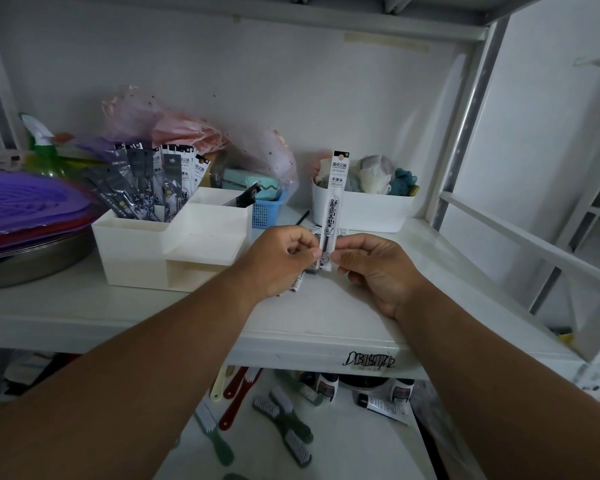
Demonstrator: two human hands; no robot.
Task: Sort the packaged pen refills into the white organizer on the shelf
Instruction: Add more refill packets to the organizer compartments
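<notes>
Currently logged: both hands held one long white packaged pen refill (334,206) upright above the white shelf (153,306). Left hand (280,261) pinched its lower end with thumb and curled fingers; right hand (374,268) pinched the same end from the other side. I saw the white plastic stepped organizer (174,244) just left of them, with dark refill packs (146,181) standing in its rear compartment.
</notes>
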